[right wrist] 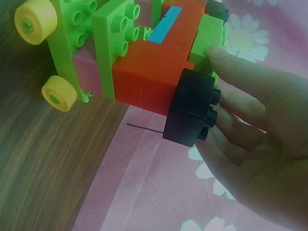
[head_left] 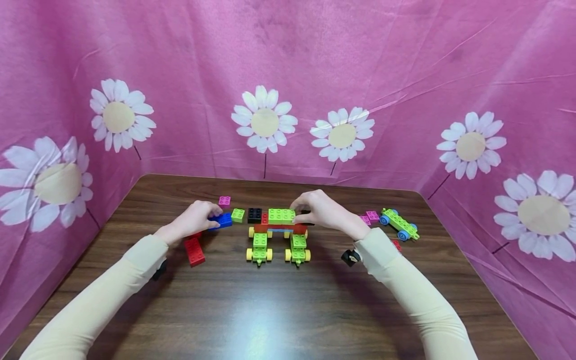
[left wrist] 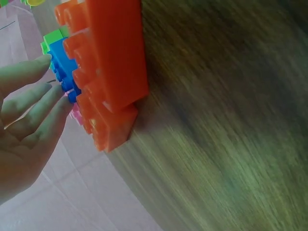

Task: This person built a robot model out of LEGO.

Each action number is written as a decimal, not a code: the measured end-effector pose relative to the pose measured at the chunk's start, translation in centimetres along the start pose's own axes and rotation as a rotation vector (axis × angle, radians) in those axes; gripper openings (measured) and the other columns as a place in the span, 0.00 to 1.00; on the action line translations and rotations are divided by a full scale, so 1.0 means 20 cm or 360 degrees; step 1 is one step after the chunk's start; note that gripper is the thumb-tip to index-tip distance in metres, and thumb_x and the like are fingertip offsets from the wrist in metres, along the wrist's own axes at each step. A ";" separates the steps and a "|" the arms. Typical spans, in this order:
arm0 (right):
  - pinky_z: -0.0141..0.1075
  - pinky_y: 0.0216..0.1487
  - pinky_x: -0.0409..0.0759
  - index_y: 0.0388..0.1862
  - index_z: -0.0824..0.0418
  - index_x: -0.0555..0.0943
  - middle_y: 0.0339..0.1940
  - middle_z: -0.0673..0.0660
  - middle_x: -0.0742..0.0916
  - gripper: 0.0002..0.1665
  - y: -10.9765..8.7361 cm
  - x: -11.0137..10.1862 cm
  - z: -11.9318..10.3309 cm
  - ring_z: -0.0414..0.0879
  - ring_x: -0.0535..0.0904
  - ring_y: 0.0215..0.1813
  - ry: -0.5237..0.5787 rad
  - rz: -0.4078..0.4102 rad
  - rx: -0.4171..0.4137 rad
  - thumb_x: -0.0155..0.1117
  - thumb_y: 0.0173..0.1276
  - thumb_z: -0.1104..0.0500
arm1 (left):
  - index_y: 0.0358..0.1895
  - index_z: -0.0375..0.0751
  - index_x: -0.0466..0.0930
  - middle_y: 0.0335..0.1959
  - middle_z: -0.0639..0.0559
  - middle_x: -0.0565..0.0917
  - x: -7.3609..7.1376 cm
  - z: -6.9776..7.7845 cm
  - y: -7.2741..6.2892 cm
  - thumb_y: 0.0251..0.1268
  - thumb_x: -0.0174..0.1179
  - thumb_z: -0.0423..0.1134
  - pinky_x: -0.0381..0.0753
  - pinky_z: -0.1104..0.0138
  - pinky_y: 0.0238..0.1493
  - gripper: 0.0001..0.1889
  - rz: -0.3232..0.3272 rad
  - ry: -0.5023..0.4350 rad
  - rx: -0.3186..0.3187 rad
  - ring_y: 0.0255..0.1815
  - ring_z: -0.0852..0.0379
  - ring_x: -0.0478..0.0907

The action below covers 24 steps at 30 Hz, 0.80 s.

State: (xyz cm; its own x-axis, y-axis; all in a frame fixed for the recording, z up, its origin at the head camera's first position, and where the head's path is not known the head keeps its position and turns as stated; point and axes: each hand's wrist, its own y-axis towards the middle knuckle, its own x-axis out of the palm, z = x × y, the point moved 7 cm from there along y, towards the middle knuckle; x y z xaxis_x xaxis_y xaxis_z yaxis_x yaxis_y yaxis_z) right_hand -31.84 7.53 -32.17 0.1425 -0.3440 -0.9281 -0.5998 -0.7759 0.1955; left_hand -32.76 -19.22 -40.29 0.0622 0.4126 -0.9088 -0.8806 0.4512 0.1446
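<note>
A long blue brick (head_left: 223, 220) lies on the left side of the table, studs up. My left hand (head_left: 201, 216) is over its near end; in the left wrist view thumb and fingers are spread and nearly straight, fingertips right at the studs. Mid-table stands a built model with two green wheeled bases (head_left: 260, 241) on yellow wheels, carrying red bricks (head_left: 274, 228). On top sit lime green bricks (head_left: 281, 216), with a black brick (right wrist: 188, 106) at each end. My right hand (head_left: 325, 214) pinches the right end of the green bricks, thumb on the near side.
Red bricks (head_left: 194, 251) lie near the left wrist. A small green brick (head_left: 238, 215) and a pink brick (head_left: 224, 201) lie between the blue brick and the model. Pink bricks (head_left: 372, 216) and a green car base (head_left: 399, 224) with blue wheels are at the right. A pink flowered cloth (head_left: 288, 60) hangs behind.
</note>
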 end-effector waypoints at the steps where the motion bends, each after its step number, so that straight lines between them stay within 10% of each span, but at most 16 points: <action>1: 0.38 0.42 0.85 0.44 0.64 0.87 0.40 0.58 0.90 0.16 0.00 0.00 0.00 0.47 0.86 0.39 0.0000 -0.0002 0.0003 0.75 0.59 0.57 | 0.44 0.24 0.84 0.40 0.34 0.88 0.00 0.00 0.00 0.55 0.70 0.30 0.85 0.52 0.46 0.14 -0.0007 0.0009 -0.0001 0.39 0.44 0.85; 24: 0.36 0.44 0.85 0.44 0.62 0.87 0.41 0.56 0.91 0.17 0.00 0.01 0.02 0.43 0.85 0.40 -0.0036 -0.0032 0.0048 0.75 0.59 0.55 | 0.37 0.27 0.85 0.34 0.38 0.88 0.01 0.04 0.01 0.47 0.76 0.32 0.85 0.55 0.40 0.14 0.0002 0.0222 -0.0035 0.32 0.51 0.83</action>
State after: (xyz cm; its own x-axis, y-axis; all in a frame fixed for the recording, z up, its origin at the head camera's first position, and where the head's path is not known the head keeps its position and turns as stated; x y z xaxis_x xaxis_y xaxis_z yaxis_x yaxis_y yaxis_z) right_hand -32.11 7.64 -32.54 0.1374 -0.3162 -0.9387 -0.6205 -0.7661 0.1672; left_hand -32.56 -18.48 -40.19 -0.0035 0.2986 -0.9544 -0.8908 0.4328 0.1387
